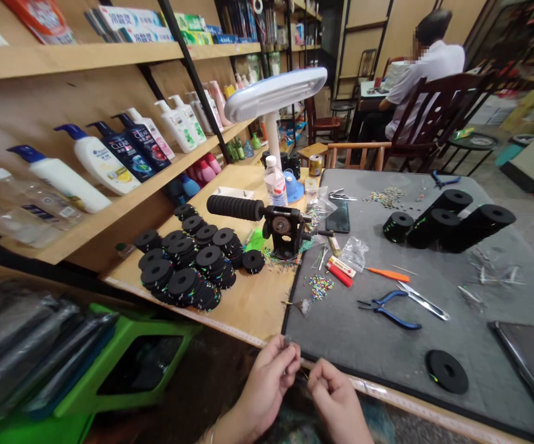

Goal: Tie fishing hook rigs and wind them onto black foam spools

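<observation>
Both my hands are held together at the near edge of the table, just below the grey mat (387, 345). My left hand (267, 379) pinches something tiny and pale between thumb and fingertips. My right hand (334, 394) is curled closed beside it, fingertips toward the left hand; what it holds is too small to make out. A single black foam spool (446, 371) lies on the mat to the right of my hands. Blue-handled pliers (390, 310) and scissors (423, 301) lie further up the mat.
A pile of black spools (188, 265) sits on the wooden tabletop at left, beside a black winder with a foam handle (276, 225). Larger black rolls (452, 222), a phone (533, 364), a desk lamp (274, 95) and shelves of bottles (110, 160) surround. A person sits at the back (422, 80).
</observation>
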`<action>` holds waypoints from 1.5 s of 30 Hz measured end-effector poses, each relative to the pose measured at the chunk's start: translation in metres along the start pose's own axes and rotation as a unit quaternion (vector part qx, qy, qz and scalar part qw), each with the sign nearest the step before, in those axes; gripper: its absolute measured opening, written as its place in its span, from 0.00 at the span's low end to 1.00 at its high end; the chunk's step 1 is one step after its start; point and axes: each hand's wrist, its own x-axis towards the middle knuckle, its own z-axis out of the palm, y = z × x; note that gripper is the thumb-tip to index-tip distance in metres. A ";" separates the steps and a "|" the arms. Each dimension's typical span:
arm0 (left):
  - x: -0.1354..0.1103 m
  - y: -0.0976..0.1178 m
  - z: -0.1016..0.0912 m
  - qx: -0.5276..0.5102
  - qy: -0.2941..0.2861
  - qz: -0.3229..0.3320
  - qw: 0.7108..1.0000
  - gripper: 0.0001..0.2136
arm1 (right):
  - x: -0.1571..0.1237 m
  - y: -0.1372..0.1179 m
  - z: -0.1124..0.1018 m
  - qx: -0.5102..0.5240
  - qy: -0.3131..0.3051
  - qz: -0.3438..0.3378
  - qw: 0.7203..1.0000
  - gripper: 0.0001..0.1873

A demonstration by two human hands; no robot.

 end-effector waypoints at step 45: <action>-0.006 0.039 -0.006 0.427 -0.065 0.170 0.886 0.08 | 0.008 -0.067 -0.033 -0.142 -0.014 -0.036 0.989 0.23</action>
